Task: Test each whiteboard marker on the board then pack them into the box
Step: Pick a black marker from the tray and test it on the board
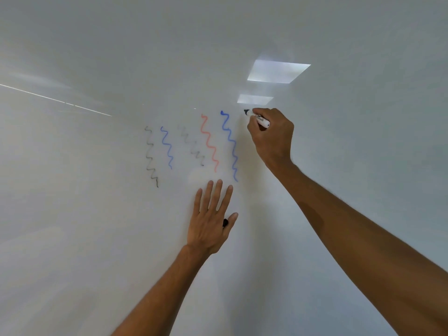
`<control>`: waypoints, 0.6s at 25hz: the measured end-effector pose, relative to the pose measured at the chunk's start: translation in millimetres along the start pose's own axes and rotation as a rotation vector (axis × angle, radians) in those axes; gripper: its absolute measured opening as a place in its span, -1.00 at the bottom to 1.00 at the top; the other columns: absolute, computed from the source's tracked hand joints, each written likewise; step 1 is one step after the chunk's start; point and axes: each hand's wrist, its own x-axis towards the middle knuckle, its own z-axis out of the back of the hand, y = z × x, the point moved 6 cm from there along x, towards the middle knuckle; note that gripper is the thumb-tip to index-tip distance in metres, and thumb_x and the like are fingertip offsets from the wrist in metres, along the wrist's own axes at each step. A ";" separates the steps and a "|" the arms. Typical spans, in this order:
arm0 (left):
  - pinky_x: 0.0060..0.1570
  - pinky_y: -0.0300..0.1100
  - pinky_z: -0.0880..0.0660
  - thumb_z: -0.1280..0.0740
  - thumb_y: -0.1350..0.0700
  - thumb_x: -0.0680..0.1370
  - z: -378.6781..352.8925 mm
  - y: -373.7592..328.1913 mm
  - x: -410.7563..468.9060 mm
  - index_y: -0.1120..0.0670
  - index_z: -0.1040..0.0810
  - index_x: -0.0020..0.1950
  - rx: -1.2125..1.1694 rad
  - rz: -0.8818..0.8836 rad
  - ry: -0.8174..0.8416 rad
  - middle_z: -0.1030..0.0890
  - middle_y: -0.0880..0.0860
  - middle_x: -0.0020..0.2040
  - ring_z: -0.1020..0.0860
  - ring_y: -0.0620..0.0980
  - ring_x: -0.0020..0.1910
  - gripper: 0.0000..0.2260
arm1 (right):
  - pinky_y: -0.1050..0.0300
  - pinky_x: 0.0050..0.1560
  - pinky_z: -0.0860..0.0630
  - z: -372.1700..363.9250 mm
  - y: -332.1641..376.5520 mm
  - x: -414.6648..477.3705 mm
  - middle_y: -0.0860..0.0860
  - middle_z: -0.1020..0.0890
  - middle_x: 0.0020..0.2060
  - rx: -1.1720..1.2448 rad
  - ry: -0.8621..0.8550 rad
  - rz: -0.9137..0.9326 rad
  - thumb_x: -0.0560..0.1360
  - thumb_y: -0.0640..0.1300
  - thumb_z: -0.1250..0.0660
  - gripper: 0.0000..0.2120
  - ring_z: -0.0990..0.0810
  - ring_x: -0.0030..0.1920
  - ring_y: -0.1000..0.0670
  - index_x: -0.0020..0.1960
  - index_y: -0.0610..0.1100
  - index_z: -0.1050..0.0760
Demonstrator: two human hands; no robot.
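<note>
Head view, the only view supplied: the right hand [271, 134] grips a whiteboard marker [260, 120], fingers curled round its white barrel, with the black tip at or just off the whiteboard [97, 214]; contact cannot be confirmed. The marker's long axis runs from lower right at the hand to upper left at the tip. The tip sits just right of the top of the right-hand blue squiggle [230, 146], level with its starting point, and no sixth line shows beneath it. The deciding relation is this: the bare strip of board lies directly below the tip, between that blue line and the right forearm, so the stroke is judged to run downward, toward the wrist. Five test lines are present from left to right: a black squiggle [151, 158], a blue squiggle [167, 149], a faint grey squiggle [192, 146], a red squiggle [209, 143], then the blue one noted. The left hand [211, 219] lies flat on the board below the red and blue lines, fingers straight and spread; a small black object, probably the cap [225, 223], is tucked in the crook of its thumb. The right hand is plainly the working hand. The box is not in view; packing is judged not yet begun. Ceiling light reflections [277, 71] show above.
</note>
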 end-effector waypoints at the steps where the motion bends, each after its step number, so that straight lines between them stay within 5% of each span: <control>1: 0.54 0.21 -0.08 -0.08 -0.21 0.67 0.0 0.9 1.6 0.03 -0.02 0.65 0.009 0.001 -0.004 0.02 0.11 0.65 0.06 0.15 0.63 -0.38 | 0.50 -0.14 -0.44 -1.2 -1.3 1.4 -0.06 -0.68 -0.18 -0.019 -0.014 0.020 0.48 -0.21 -0.43 -0.85 -0.58 -0.25 0.10 0.02 -0.22 -0.68; 15: 0.52 0.19 -0.15 -0.16 -0.09 0.64 -16.6 2.4 10.1 0.02 -0.12 0.63 -0.002 -0.093 -0.050 -0.11 0.07 0.63 -0.04 0.15 0.62 -0.42 | 0.22 -0.14 -0.59 -12.4 -17.7 1.6 -0.09 -0.70 -0.15 0.003 0.093 0.140 0.51 -0.23 -0.42 -0.83 -0.64 -0.21 0.01 0.09 -0.23 -0.65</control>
